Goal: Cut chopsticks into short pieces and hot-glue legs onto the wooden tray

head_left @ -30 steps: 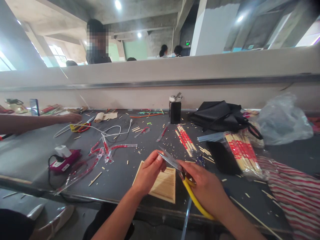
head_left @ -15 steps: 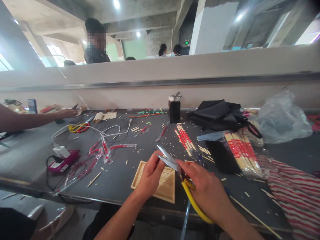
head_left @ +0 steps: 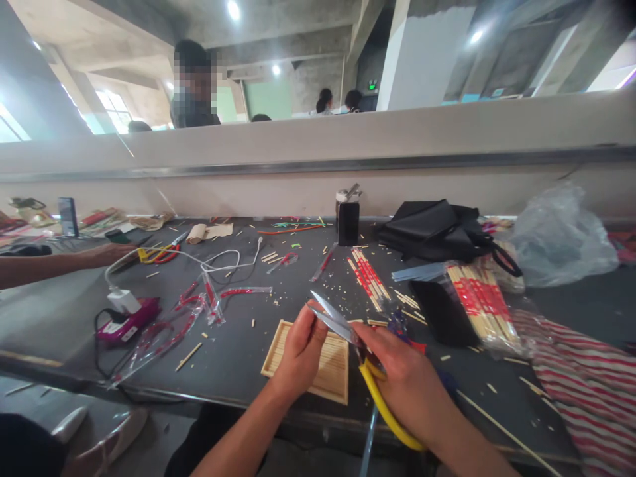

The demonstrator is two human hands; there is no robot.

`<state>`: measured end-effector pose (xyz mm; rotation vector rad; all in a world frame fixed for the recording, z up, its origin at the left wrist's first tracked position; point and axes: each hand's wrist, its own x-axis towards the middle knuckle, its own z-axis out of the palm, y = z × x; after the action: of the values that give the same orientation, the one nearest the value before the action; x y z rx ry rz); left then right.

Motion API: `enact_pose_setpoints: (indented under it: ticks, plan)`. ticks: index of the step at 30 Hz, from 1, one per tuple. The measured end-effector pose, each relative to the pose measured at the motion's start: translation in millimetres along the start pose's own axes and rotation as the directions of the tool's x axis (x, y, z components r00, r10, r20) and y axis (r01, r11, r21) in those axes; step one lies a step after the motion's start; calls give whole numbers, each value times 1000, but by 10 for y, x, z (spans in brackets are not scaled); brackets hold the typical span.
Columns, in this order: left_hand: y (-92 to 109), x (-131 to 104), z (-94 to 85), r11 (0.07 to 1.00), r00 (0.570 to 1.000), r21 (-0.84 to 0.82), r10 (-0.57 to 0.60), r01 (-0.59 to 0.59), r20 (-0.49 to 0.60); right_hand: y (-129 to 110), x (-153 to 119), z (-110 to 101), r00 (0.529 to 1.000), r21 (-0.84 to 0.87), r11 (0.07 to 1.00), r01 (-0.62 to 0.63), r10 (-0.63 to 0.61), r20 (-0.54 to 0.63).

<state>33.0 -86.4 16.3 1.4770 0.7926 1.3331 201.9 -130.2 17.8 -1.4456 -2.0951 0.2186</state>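
My right hand (head_left: 405,371) is closed on the yellow-handled scissors (head_left: 392,414), whose blades are slightly apart and point up and left. The blade tips lie at the fingers of my left hand (head_left: 301,348), which are pinched together; what they hold is too small or hidden to make out. Beneath my left hand, a shallow wooden tray of sticks (head_left: 332,371) rests at the table's front edge, partly covered by that hand.
Left are a white cable (head_left: 233,266), a purple power block (head_left: 130,321), plastic wrappers and another person's arm (head_left: 64,264). Stick packs (head_left: 479,301), a black phone (head_left: 441,313), a black bag (head_left: 432,228) and striped cloth (head_left: 591,384) lie right. Offcuts are scattered about.
The other person's hand at the far left has moved back to the left and lower, away from the brown paper. My hands and the scissors have barely moved.
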Motion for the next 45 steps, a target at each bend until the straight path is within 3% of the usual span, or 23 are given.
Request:
enact_pose_setpoints:
  ticks: [5, 8, 10, 12, 15, 20, 24, 28, 31, 34, 37, 41, 45]
  plan:
    - [2, -4, -28, 998, 1000, 67, 17, -18, 8, 28, 15, 31, 1000, 24, 1000, -9, 10, -28]
    - [11, 52, -93, 984, 999, 173, 38, -36, -7, 156, 100, -65, 984, 49, 998, -40, 48, -173]
    - [-8, 133, -128, 954, 1000, 300, -9, 14, -18, 281, 182, -168, 936, 128, 983, -130, 165, -312]
    - [-55, 241, -124, 904, 995, 421, -95, 82, 10, 410, 256, -262, 854, 279, 938, -205, 311, -418]
    - [-156, 419, -10, 862, 983, 490, -175, 128, 51, 555, 308, -335, 808, 342, 911, -229, 374, -455]
    - [-303, 635, 336, 818, 910, 517, -382, 251, 163, 593, 274, -324, 819, 413, 888, -202, 384, -426]
    - [-278, 723, 462, 836, 862, 407, -471, 368, 188, 515, 253, -304, 839, 500, 850, -167, 389, -382]
    - [-14, 671, 345, 890, 860, 143, -456, 433, 230, 380, 271, -277, 869, 631, 758, -163, 413, -272]
    - [190, 495, 237, 872, 850, -95, -436, 480, 295, 254, 320, -259, 889, 727, 666, -166, 421, -182]
    - [227, 291, 192, 799, 823, -252, -457, 546, 337, 145, 387, -230, 912, 790, 582, -194, 404, -73]
    - [142, 168, 167, 694, 779, -361, -509, 623, 367, 78, 452, -173, 931, 818, 521, -245, 363, 47]
    - [72, 148, 107, 506, 705, -498, -587, 704, 398, 45, 514, -102, 932, 861, 407, -306, 314, 183]
    - [83, 167, 44, 433, 679, -539, -593, 722, 433, 42, 545, -98, 909, 869, 356, -344, 360, 212]
